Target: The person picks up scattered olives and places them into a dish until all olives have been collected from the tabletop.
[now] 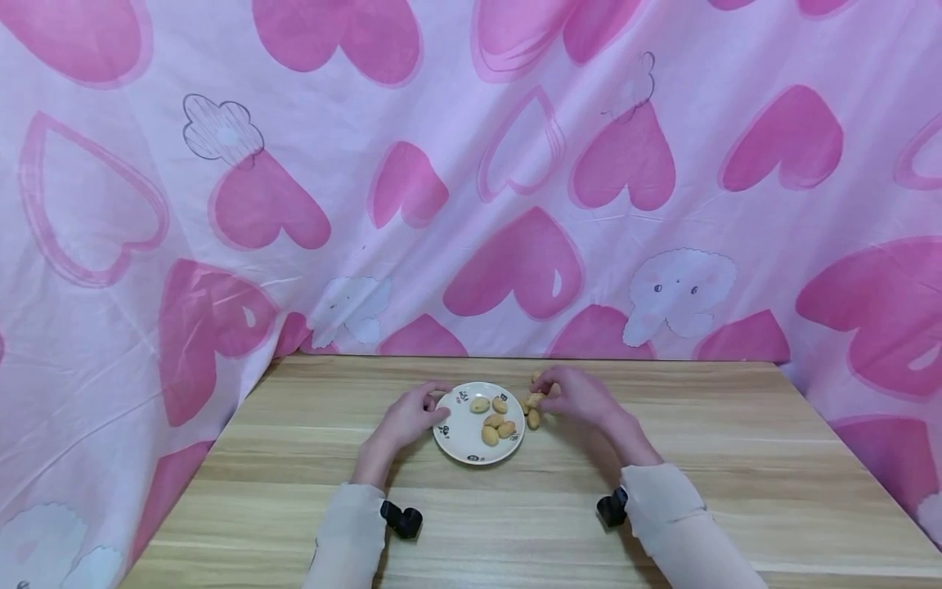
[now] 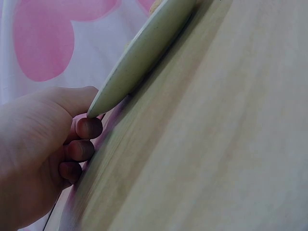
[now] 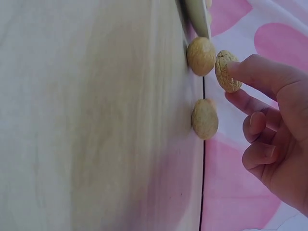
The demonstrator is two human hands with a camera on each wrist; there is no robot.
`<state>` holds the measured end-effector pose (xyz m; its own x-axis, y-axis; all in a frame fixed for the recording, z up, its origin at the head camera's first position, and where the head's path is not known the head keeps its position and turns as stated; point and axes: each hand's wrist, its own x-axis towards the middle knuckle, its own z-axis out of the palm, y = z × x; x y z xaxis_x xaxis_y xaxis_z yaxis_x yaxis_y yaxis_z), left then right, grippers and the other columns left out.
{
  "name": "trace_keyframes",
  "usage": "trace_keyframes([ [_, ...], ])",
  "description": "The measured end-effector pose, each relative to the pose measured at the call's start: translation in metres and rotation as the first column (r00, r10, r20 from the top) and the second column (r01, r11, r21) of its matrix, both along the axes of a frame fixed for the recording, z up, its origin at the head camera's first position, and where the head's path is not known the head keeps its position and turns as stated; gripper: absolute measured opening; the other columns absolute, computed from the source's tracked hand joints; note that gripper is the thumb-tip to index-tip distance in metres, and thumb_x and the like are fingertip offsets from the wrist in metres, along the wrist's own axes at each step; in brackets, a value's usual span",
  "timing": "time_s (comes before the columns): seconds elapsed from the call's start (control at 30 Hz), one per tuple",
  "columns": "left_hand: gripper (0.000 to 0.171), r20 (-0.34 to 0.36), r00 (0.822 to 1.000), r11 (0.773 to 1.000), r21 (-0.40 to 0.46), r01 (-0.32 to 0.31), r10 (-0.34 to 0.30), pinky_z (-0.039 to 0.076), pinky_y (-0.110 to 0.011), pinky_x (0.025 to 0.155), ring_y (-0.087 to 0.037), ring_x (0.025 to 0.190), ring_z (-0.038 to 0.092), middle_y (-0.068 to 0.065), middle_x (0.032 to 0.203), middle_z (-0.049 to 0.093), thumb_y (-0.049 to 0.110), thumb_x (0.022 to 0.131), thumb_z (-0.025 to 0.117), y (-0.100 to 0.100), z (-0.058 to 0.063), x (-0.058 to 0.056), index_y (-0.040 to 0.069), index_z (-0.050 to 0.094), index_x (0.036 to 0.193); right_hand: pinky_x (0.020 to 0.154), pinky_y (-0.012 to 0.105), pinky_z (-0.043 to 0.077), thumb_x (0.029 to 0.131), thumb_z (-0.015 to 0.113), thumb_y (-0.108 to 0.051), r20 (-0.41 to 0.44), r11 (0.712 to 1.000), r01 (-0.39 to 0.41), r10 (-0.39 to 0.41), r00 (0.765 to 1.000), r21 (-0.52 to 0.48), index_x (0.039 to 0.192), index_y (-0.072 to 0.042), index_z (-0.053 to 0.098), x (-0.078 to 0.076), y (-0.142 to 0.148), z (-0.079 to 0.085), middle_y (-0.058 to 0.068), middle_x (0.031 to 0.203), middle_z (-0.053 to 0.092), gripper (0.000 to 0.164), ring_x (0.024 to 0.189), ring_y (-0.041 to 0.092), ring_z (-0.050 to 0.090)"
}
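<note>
A round white plate (image 1: 464, 446) with small dark printed marks sits at the middle of the table. My left hand (image 1: 409, 415) pinches its left rim, the thumb above and the fingers curled underneath; in the left wrist view the plate's pale underside (image 2: 139, 62) slants up from that grip. Several oval tan walnuts (image 1: 490, 435) lie on the plate's right half. Just right of the plate, my right hand (image 1: 581, 398) pinches one wrinkled walnut (image 3: 228, 72) between thumb and fingers. Two loose walnuts show on the table beside it, one near the plate (image 3: 201, 56), another lower (image 3: 205, 119).
Wooden table (image 1: 736, 491) lies under both arms. A pink cloth (image 1: 515, 180) with hearts hangs right behind the table's back edge and down the sides. Another loose walnut (image 1: 536, 377) sits beyond the right fingers. Small black wrist cameras (image 1: 401, 520) are worn on both wrists.
</note>
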<state>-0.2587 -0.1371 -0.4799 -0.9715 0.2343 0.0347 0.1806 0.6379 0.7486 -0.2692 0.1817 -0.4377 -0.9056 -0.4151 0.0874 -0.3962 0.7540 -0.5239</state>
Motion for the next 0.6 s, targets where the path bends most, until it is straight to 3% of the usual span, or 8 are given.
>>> trace_keyframes([
  [0.27, 0.041, -0.008, 1.000, 1.000, -0.003, -0.002, 0.002, 0.037, -0.029, 0.059, -0.012, 0.061, 0.045, 0.004, 0.069, 0.053, 0.022, 0.090, 0.071, 0.000, 0.000, 0.000, 0.021, 0.062, 0.130, 0.083, 0.037, 0.050, 0.084, 0.077, -0.023, -0.078, 0.999, -0.051, 0.052, 0.996, 0.013, 0.101, -0.021, 0.075, 0.007, -0.018, 0.007, -0.008, 0.093, 0.068, 0.017, 0.092, 0.021, 0.064],
  [0.6, 0.041, -0.003, 1.000, 1.000, 0.005, -0.002, 0.002, 0.037, -0.029, 0.059, -0.012, 0.061, 0.045, 0.005, 0.070, 0.052, 0.023, 0.090, 0.072, 0.000, 0.001, 0.000, 0.022, 0.062, 0.130, 0.073, 0.031, 0.047, 0.083, 0.075, -0.023, -0.063, 0.996, -0.082, 0.085, 0.994, 0.046, 0.105, -0.023, 0.076, 0.011, -0.044, 0.013, -0.009, 0.098, 0.066, 0.022, 0.085, 0.015, 0.060],
])
